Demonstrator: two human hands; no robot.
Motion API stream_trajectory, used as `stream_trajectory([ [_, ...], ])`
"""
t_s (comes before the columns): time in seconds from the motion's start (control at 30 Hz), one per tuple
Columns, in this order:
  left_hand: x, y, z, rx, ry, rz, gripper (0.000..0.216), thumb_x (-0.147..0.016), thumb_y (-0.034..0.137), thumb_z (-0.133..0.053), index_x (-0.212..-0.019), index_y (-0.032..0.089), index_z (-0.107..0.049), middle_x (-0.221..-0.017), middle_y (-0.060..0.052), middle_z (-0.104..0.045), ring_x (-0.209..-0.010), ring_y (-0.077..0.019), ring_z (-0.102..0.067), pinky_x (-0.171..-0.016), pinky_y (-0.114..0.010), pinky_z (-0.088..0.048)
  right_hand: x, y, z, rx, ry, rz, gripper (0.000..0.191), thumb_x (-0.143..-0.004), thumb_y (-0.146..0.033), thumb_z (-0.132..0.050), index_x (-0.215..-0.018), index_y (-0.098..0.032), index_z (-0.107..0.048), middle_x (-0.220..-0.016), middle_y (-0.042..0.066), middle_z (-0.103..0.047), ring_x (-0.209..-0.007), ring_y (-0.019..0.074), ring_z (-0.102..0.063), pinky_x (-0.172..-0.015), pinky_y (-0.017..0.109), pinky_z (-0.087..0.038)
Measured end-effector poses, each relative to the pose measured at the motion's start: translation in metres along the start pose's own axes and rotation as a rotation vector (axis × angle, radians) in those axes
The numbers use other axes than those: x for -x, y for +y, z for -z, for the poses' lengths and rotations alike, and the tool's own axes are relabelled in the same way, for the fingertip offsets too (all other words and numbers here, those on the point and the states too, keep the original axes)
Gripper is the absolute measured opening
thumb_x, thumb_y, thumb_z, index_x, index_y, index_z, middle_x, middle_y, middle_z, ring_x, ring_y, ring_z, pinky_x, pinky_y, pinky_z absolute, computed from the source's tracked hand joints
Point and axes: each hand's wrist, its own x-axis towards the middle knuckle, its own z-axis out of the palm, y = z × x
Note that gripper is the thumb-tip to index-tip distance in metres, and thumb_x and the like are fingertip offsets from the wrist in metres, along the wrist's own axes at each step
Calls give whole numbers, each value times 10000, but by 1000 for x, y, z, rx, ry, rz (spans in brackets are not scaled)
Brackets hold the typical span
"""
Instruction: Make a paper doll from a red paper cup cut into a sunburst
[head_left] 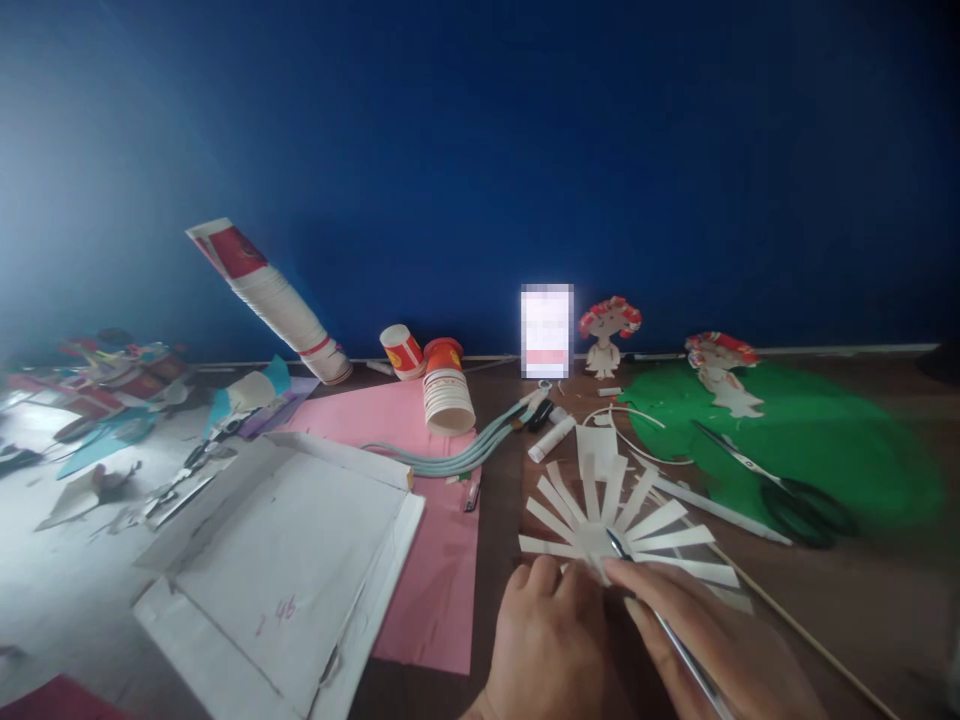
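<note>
A white paper cup cut into strips (598, 535) lies spread like a sunburst on the dark table in front of me. My left hand (547, 635) rests at its near edge with curled fingers, seemingly gripping the cup; the fingertips are hidden. My right hand (697, 630) is beside it, closed around a slim silver pen-like tool (679, 645). The tool's metal tip is over the centre of the cut cup; its exact kind is unclear. Some near strips are covered by my hands.
Scissors (795, 490) lie on green paper (885, 450) to the right. A white box lid (292, 560) partly covers pink paper (450, 560). Behind are stacked paper cups (281, 310), a glue stick (551, 438), a blue-grey cable (450, 462) and paper figures (604, 345).
</note>
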Motion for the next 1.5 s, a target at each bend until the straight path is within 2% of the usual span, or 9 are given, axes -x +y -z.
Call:
stream_trajectory([
  [0.13, -1, 2, 1, -33, 37, -32, 99, -898, 259, -645, -951, 204, -708, -892, -16, -704, -728, -181, -594, -578, -330, -431, -1, 14, -5, 187, -115, 49, 454, -858, -98, -446, -1269, -221, -595, -1110, 23, -777, -882, 158, -765, -690, 184, -608],
  [0.33, 1, 4, 4, -57, 7, -26, 163, -864, 306, -688, -976, 190, -717, -933, -21, -711, -726, -193, -590, -584, -339, -464, -1, 9, -5, 353, -139, 87, 539, -756, -26, -409, -1190, -215, -667, -1056, 20, -791, -775, 176, -772, -581, 218, -611],
  [0.47, 1, 5, 7, -61, -128, -1, 300, -897, 186, -577, -1171, 158, -695, -1278, -65, -663, -834, -205, -625, -634, -311, -530, -1, 3, -3, 321, -178, 76, 574, -740, -33, -436, -1246, -204, -645, -1053, 28, -792, -724, 179, -769, -521, 222, -602],
  [0.6, -5, 8, 13, -43, -350, 93, 576, -831, 102, -531, -1406, 138, -545, -1463, -98, -532, -868, -215, -639, -583, -277, -542, 3, 6, -4, 274, -186, 33, 608, -724, -27, -451, -1264, -237, -638, -1054, 18, -792, -699, 172, -765, -525, 218, -600],
  [0.7, -8, 10, 15, -24, -438, 136, 677, -796, 75, -509, -1469, 143, -472, -1528, -101, -454, -890, -220, -644, -602, -267, -554, 4, 8, -5, 254, -195, -1, 627, -715, -24, -458, -1270, -252, -637, -1025, 21, -797, -624, 166, -750, -483, 208, -576],
  [0.87, -8, 10, 12, -36, -465, 154, 706, -788, 45, -484, -1484, 162, -454, -1560, -105, -400, -886, -215, -665, -637, -259, -562, 1, 6, -2, 230, -225, -11, 581, -745, -75, -466, -1288, -217, -617, -950, 50, -805, -615, 188, -749, -465, 213, -562],
  [1.03, -13, 10, 17, 6, -530, 187, 704, -827, 61, -452, -1521, 164, -392, -1584, -109, -342, -947, -247, -687, -737, -306, -590, -3, 4, 0, 226, -197, 24, 537, -758, -55, -444, -1242, -185, -636, -996, 61, -801, -622, 171, -751, -432, 185, -534],
  [1.27, -27, 8, 37, 70, -628, 203, 842, -747, 38, -523, -1554, 140, -303, -1591, -148, -268, -963, -286, -712, -807, -370, -606, -3, 4, -4, 246, -166, 16, 598, -744, -17, -433, -1255, -249, -639, -1010, 6, -800, -629, 155, -752, -511, 191, -579],
  [1.5, -21, 9, 33, 10, -621, 147, 730, -817, 73, -537, -1525, 121, -364, -1612, -121, -226, -1085, -284, -671, -872, -345, -600, 1, 1, -10, 261, -97, 84, 550, -782, -13, -393, -1260, -175, -613, -1167, 53, -758, -837, 167, -770, -621, 221, -614],
])
